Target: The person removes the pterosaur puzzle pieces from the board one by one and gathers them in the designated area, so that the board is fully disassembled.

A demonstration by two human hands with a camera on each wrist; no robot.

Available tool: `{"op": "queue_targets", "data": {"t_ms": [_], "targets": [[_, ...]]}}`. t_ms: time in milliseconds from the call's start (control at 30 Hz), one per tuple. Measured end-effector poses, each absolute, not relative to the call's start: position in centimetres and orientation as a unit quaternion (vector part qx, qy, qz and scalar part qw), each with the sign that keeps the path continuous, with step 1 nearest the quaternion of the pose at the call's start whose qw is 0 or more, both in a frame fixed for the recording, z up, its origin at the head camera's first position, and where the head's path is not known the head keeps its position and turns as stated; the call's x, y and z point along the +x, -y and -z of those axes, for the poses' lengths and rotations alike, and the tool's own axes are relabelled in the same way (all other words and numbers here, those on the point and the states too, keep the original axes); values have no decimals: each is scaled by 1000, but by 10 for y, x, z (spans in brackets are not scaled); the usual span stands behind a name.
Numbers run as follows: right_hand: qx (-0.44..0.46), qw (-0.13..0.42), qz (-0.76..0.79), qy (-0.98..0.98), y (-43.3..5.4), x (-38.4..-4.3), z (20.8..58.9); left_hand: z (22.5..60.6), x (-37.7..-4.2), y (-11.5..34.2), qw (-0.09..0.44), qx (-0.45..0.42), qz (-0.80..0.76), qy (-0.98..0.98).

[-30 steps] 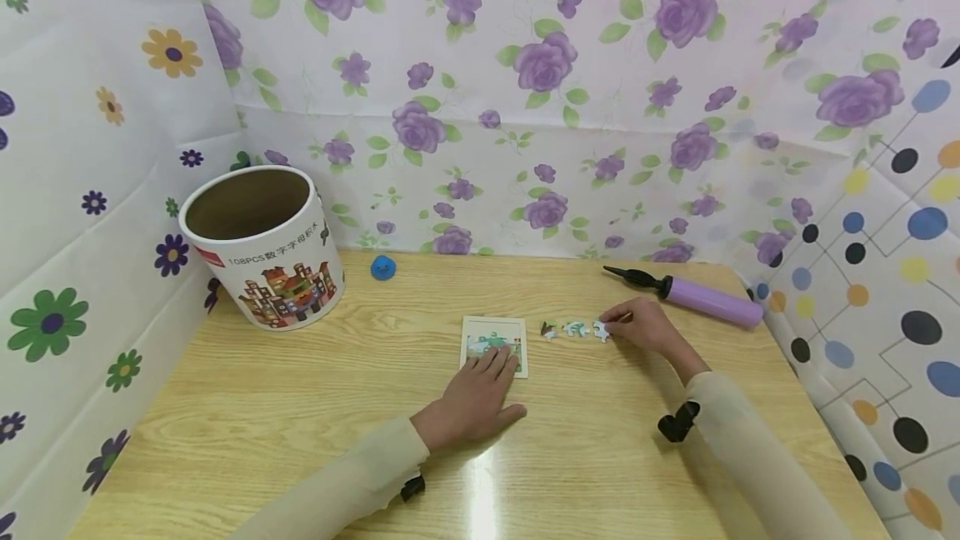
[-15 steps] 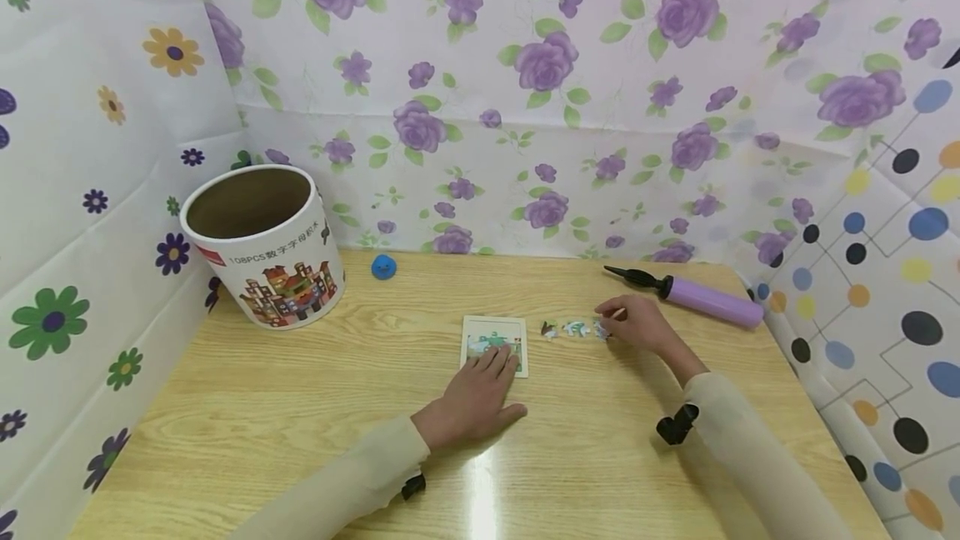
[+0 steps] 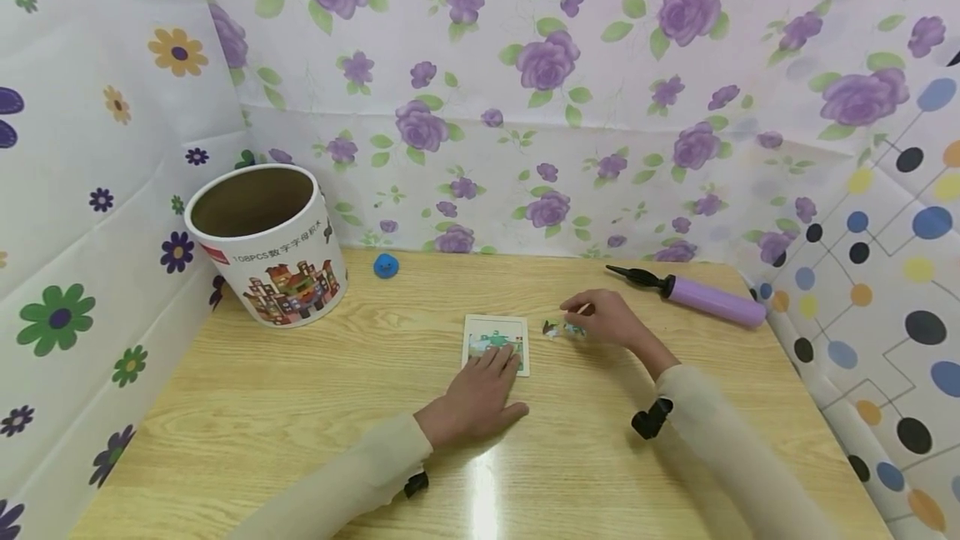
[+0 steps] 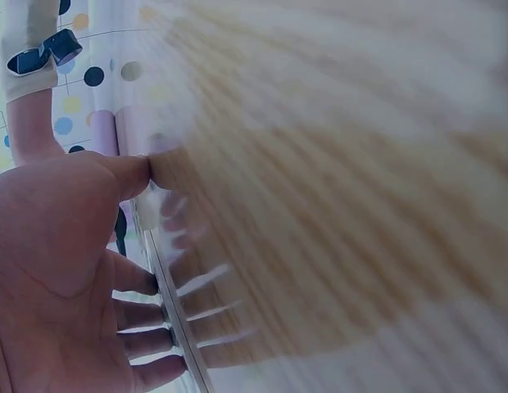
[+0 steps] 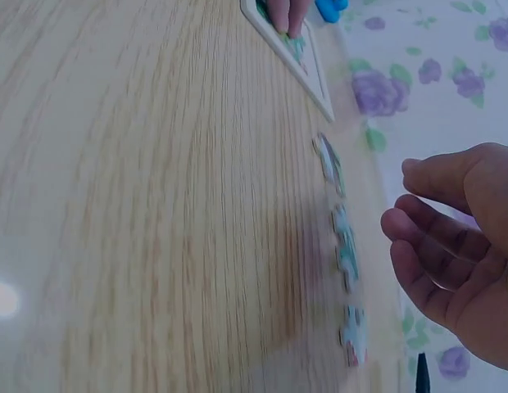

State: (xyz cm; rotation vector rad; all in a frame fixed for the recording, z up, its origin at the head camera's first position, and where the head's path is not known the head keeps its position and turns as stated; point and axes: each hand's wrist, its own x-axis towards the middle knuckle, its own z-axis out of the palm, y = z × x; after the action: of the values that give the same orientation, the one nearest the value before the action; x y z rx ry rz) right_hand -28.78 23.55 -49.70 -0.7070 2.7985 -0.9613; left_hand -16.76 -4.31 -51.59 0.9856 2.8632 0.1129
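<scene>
A square jigsaw board [image 3: 497,318] with a white border and a green picture lies mid-table in the head view. My left hand [image 3: 480,397] rests on its lower part with fingers straight, hiding some of the picture. Right of the board, three small jigsaw pieces lie in a row, seen best in the right wrist view: one near the board [image 5: 328,165], a middle piece [image 5: 345,247] and a far one [image 5: 353,336]. Above them hovers my right hand [image 5: 463,246], fingers loosely bent, thumb and fingertips apart, holding nothing. In the head view it covers the far piece.
A large white printed bucket [image 3: 273,252] stands at the back left. A small blue toy [image 3: 386,265] sits to its right. A purple hand pump [image 3: 712,298] with a black nozzle lies at the back right. Patterned cloth [image 3: 480,182] walls enclose the table [image 3: 337,382].
My right hand has let go of the far jigsaw piece and moved left, over the middle one. That piece looked white earlier, then patterned. My left hand has stayed on the board.
</scene>
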Motion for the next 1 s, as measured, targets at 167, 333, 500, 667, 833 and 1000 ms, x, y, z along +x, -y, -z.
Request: {"op": "queue_targets", "data": {"t_ms": [167, 333, 500, 667, 833, 1000], "targets": [[-244, 53, 319, -914, -218, -290, 499, 515, -164, 42, 76, 311, -49, -946], [-258, 61, 327, -907, -200, -293, 500, 514, -162, 41, 77, 300, -62, -949], [-267, 77, 338, -899, -182, -294, 501, 513, -160, 43, 81, 304, -57, -948], [-281, 81, 339, -894, -167, -292, 499, 510, -160, 46, 74, 328, -36, -941], [-307, 75, 335, -888, -152, -292, 498, 509, -160, 50, 49, 353, -21, -934], [-325, 83, 342, -878, -138, -293, 500, 510, -160, 52, 47, 357, -21, -933]]}}
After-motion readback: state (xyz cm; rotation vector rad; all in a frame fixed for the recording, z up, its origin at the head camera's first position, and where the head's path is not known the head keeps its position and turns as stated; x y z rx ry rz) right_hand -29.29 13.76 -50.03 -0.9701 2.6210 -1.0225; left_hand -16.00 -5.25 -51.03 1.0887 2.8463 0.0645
